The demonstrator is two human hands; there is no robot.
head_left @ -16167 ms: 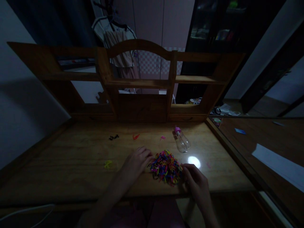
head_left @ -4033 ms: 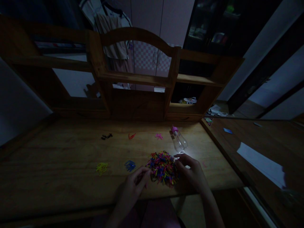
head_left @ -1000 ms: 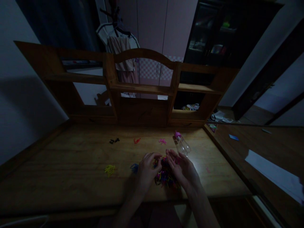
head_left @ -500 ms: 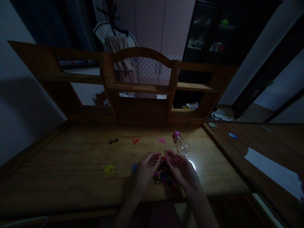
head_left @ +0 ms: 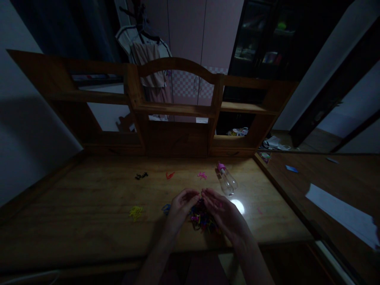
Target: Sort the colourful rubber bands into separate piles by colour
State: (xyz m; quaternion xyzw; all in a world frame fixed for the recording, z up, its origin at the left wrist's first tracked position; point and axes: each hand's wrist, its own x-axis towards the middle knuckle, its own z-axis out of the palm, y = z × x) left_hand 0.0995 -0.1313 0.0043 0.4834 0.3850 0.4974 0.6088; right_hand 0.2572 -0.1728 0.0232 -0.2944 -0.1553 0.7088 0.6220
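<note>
A heap of mixed-colour rubber bands lies on the wooden desk under both my hands. My left hand is at the heap's left edge, thumb and fingers pinched together; whatever is between them is too dark to make out. Opposite it, my right hand is slightly cupped, its fingers stretched toward the left fingertips. A faint pinkish patch shows at its palm. Blue rubber bands lie just beside my left hand. Farther off are small groups of yellow bands, black bands, red bands and pink bands.
A clear bulb-shaped bottle with a pink cap lies on its side beyond my right hand. One pink band rests alone at the right. A wooden shelf unit closes the desk's back. White paper lies on the surface at right.
Both hands have shifted slightly left, and the right fingertips have come closer to the left ones. More of the heap's left side shows. The sorted bands have not moved.
</note>
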